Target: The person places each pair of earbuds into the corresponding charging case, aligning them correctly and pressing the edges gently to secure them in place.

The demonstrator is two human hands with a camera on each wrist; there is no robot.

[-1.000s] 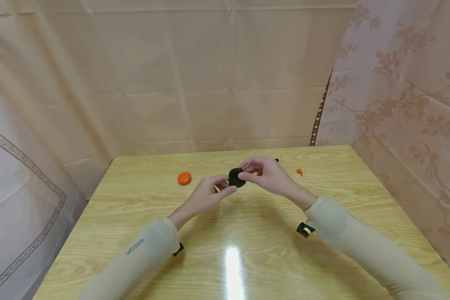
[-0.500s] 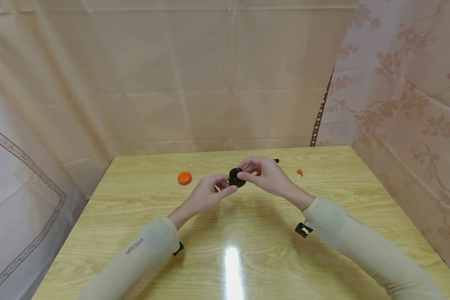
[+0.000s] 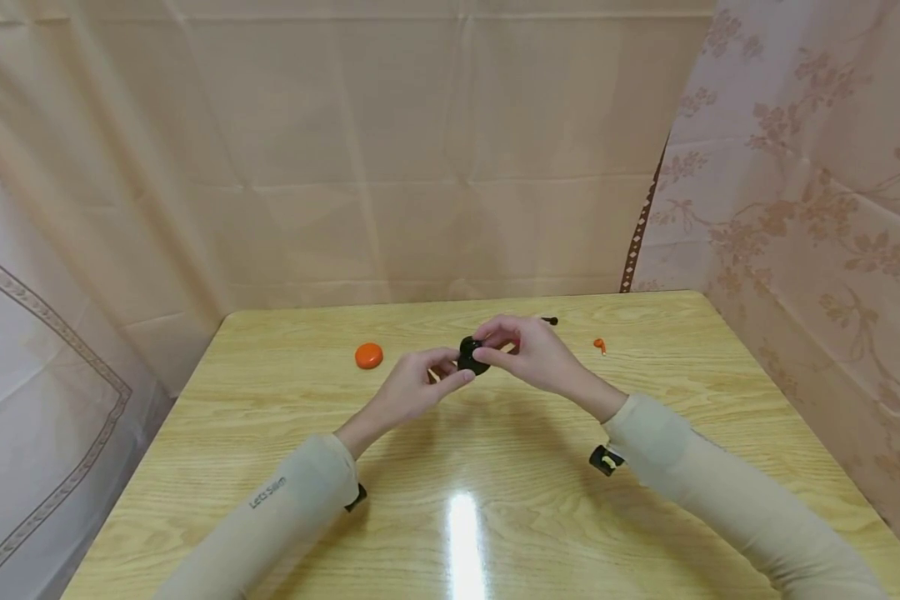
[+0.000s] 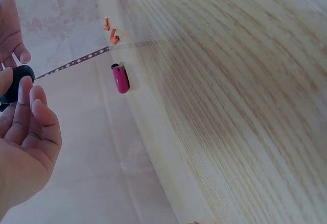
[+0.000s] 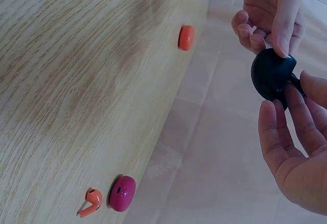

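A round black earbud case (image 3: 471, 362) is held up above the table between my two hands. My left hand (image 3: 414, 385) grips its lower left edge between thumb and fingers. At the case's upper right, the thumb and fingers of my right hand (image 3: 532, 354) pinch it. In the right wrist view a thin dark part (image 5: 296, 82) sticks out between the right thumb and index finger; whether it is the lid or an earbud, I cannot tell. The right fingers hide some of the case.
An orange round case (image 3: 369, 356) lies at the left. Towards the back right are a black earbud (image 3: 550, 320) and an orange earbud (image 3: 600, 345). In the wrist views a pink case (image 4: 120, 79) stands near the table's far edge.
The black case looks narrower now, its upper part turned a little. My right hand has shifted slightly, showing more of the black earbud behind it. My left hand stays put.
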